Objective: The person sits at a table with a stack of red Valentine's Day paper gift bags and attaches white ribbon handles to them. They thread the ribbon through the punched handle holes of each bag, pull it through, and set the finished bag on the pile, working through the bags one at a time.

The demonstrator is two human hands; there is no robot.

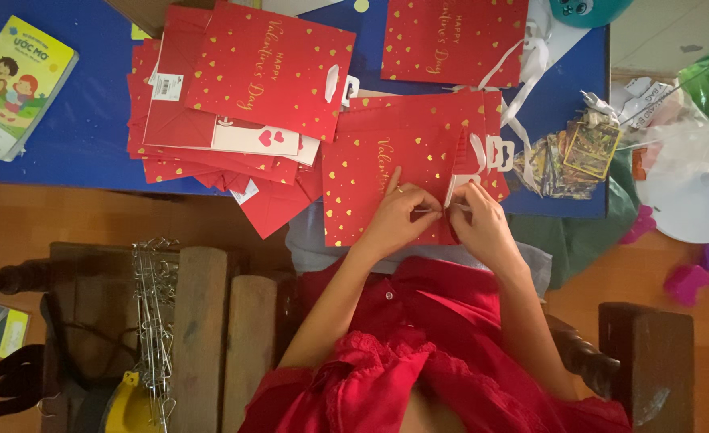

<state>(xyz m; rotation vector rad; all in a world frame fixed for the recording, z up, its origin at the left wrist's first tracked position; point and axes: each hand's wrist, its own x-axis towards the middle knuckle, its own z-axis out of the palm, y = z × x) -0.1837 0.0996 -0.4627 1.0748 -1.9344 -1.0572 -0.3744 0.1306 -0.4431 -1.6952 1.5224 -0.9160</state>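
On the blue table (82, 136) lies a fanned pile of red gift bags (234, 120), too overlapped to count, and one more bag (451, 40) apart. A flat red heart-dotted bag (378, 188) sits under both hands: the left hand (399, 218) and right hand (483, 224) pinch its folded edge between fingertips.

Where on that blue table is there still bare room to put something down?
Bare blue table shows between the picture book and the red bag pile. From there rightward it is crowded: bags under both hands, then the card stack.

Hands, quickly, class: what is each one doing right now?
Left hand: pinched shut on the red gift bag.
Right hand: pinched shut on the same bag's folded edge.
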